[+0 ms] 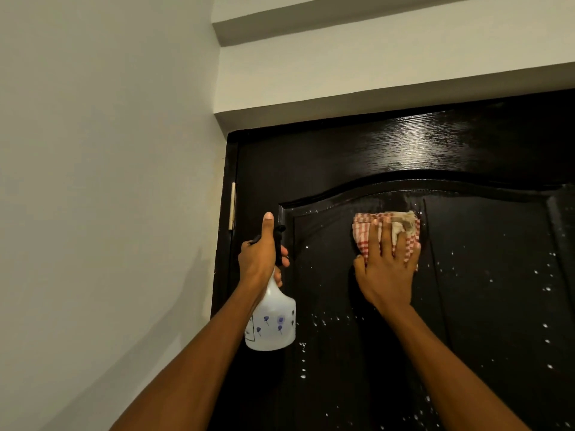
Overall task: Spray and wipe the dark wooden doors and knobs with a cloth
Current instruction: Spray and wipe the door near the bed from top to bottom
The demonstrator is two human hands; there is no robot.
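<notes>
Filling the right of the view, the dark wooden door [357, 150] carries white spray droplets [543, 287]. The left hand [263, 253] grips the white spray bottle [273, 321] by its neck beside the hinge [232, 205]. The right hand [387, 269], fingers spread, presses the red-checked cloth [385, 231] flat against the arched panel.

The right hand [387, 269] presses a checked cloth [385, 231] flat against the dark door [497, 275], which is speckled with droplets. The left hand [261, 253] grips a white spray bottle [272, 321] beside a pale wall [102, 181].
</notes>
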